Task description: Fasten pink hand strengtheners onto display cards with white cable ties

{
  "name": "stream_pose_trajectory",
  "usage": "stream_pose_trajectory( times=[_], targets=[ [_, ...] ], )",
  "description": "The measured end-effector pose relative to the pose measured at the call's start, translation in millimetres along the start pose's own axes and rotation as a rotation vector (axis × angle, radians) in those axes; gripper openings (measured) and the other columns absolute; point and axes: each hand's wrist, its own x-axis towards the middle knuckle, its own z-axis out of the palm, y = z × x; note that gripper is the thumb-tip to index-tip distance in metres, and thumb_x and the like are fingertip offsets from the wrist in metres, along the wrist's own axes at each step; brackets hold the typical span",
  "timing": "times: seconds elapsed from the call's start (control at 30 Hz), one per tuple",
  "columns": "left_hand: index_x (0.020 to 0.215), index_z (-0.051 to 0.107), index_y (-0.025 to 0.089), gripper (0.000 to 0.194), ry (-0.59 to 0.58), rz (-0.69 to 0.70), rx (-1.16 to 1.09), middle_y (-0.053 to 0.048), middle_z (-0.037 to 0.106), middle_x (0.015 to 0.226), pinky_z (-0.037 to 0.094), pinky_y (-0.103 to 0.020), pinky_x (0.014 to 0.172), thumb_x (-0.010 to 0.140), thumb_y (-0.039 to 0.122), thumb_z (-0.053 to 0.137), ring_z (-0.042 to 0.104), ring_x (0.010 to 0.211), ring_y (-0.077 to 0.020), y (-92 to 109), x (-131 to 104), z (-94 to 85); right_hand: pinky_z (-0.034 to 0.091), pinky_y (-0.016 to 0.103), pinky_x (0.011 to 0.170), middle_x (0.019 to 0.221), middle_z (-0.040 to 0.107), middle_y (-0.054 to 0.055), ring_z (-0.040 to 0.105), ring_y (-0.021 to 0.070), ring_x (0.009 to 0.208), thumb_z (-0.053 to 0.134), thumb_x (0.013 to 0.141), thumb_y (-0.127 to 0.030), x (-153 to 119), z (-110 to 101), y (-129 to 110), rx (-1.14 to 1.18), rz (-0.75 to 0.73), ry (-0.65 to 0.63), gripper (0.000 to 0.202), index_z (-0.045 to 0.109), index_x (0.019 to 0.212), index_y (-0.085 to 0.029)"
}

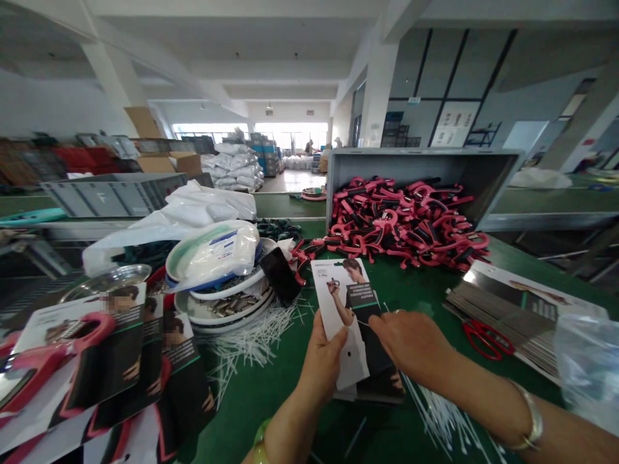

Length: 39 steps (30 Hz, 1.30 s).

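My left hand [320, 361] grips the left edge of a printed cardboard packaging card [345, 290], thumb on its face. Across the card comes my right hand [411, 338], its fingers pinched together on a thin white cable tie [360, 321] at the card's middle. More cards [380, 390] show just beneath this one. Loose white cable ties [445, 415] lie below my right forearm, and another heap of them [256, 341] spreads to the left. At the left, pink-and-black hand grips [46, 364] sit on printed cards.
A tipped grey crate [488, 187] spills pink-and-black hand grips [401, 222] onto the green table. Red-handled scissors [488, 340] rest against a card stack [503, 322] on the right. Stacked round trays [227, 306] hold metal parts, with a black phone [280, 276] leaning there.
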Motion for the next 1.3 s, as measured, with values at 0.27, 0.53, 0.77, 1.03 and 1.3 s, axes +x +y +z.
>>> stream_pose_trajectory(
  times=[0.27,0.53,0.77,1.03,1.3],
  targets=[
    [0.131,0.04,0.023,0.065,0.011,0.046,0.085,-0.009,0.063,0.12,0.047,-0.034,0.086,0.073,0.028,0.069,0.059,0.107,-0.0269,-0.3,-3.7,-1.3,0.042,0.029,0.054,0.079,0.069,0.007,0.066,0.0244,0.074,0.047,0.086,-0.009,0.1,-17.0,-8.9,-0.082,-0.02,0.012,0.018,0.062,0.087,-0.019],
    [0.129,0.037,0.023,0.066,-0.08,-0.032,0.037,-0.009,0.063,0.117,0.048,-0.033,0.083,0.072,0.026,0.07,0.063,0.099,-0.0251,4.4,-14.7,13.1,0.042,0.032,0.054,0.079,0.068,0.011,0.065,0.0256,0.072,0.047,0.084,-0.007,10.3,3.1,-26.6,-0.101,-0.037,0.137,0.02,0.062,0.095,-0.015],
    [0.125,0.041,0.019,0.063,0.053,-0.031,0.028,-0.008,0.067,0.106,0.047,-0.031,0.079,0.068,0.021,0.068,0.063,0.091,-0.0227,7.4,-7.6,4.0,0.04,0.029,0.055,0.08,0.068,0.006,0.065,0.0221,0.071,0.049,0.086,-0.011,-8.3,13.8,-10.7,-0.016,0.002,0.099,0.019,0.064,0.094,-0.019],
    [0.128,0.041,0.019,0.069,-0.008,-0.065,0.044,-0.009,0.065,0.112,0.046,-0.029,0.076,0.065,0.021,0.07,0.062,0.091,-0.0221,6.7,-13.2,11.3,0.038,0.027,0.055,0.078,0.067,0.007,0.064,0.0211,0.072,0.051,0.082,-0.008,-12.8,13.3,-15.3,0.053,0.043,0.141,0.019,0.066,0.087,-0.018],
    [0.122,0.049,0.016,0.067,-0.131,-0.178,-0.061,-0.007,0.069,0.092,0.048,-0.027,0.06,0.06,0.021,0.076,0.063,0.064,-0.0173,18.8,-5.5,-7.5,0.038,0.022,0.046,0.061,0.061,0.001,0.051,0.0111,0.048,0.038,0.089,-0.054,-17.9,30.1,31.3,1.206,0.369,0.378,0.046,0.066,0.08,-0.018]
  ],
)
